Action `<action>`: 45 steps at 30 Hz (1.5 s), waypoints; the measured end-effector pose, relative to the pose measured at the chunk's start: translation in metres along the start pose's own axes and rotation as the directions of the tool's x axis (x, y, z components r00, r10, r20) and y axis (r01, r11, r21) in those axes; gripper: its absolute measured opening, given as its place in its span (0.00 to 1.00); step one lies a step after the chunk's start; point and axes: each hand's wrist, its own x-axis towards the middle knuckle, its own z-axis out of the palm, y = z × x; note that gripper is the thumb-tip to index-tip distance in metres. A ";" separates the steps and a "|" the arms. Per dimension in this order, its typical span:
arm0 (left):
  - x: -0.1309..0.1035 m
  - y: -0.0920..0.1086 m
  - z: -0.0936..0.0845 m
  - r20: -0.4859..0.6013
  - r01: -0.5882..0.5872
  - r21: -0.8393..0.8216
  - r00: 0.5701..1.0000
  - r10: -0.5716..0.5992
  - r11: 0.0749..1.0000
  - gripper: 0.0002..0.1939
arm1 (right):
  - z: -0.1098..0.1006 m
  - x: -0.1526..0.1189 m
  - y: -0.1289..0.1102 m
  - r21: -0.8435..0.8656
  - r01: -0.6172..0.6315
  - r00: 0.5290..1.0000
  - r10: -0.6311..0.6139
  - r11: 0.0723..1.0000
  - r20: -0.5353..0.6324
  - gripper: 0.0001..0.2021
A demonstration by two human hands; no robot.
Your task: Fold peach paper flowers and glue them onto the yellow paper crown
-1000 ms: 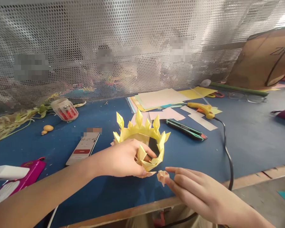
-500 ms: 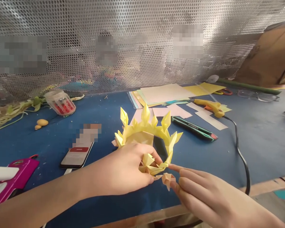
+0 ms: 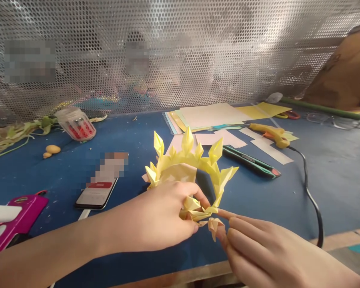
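Observation:
A yellow folded-paper crown with pointed paper spikes stands in front of me, its near rim between my two hands. My left hand is closed around the near left part of the rim, thumb below and fingers inside the ring. At the near right, my right hand pinches a small peach folded-paper piece between thumb and fingers. The right index fingertip touches the crown's edge just above that piece. The inner ends of my left fingers are partly hidden by the paper.
Behind the crown lie paper sheets, a teal utility knife and a yellow glue gun with a black cord. A phone, a jar of red bits and a magenta object are leftward. Perforated metal rises behind.
The view has shifted slightly, so the crown and both hands appear a little further right. Both hands keep the same grip on the paper.

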 end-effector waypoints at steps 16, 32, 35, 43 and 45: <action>-0.004 0.012 -0.006 0.056 0.043 0.023 0.997 -0.044 0.999 0.13 | -0.001 0.005 0.000 -0.052 -0.005 1.000 0.006 0.999 0.021 0.24; -0.004 0.015 -0.007 0.061 0.043 0.077 0.997 -0.048 0.996 0.18 | 0.003 0.001 0.002 0.069 -0.068 0.998 0.069 0.995 -0.003 0.22; -0.004 0.014 -0.005 0.059 0.050 0.069 0.997 -0.054 0.996 0.19 | 0.005 0.001 0.002 0.083 -0.083 0.996 0.084 0.993 -0.014 0.23; -0.005 0.013 -0.001 0.003 -0.112 0.122 0.994 0.112 0.986 0.17 | 0.000 0.002 0.006 0.016 -0.039 0.999 0.039 0.999 -0.015 0.27; -0.005 0.014 -0.001 0.027 -0.125 0.121 0.992 0.123 0.985 0.16 | 0.002 0.000 0.006 0.008 -0.029 1.000 0.029 1.000 -0.010 0.27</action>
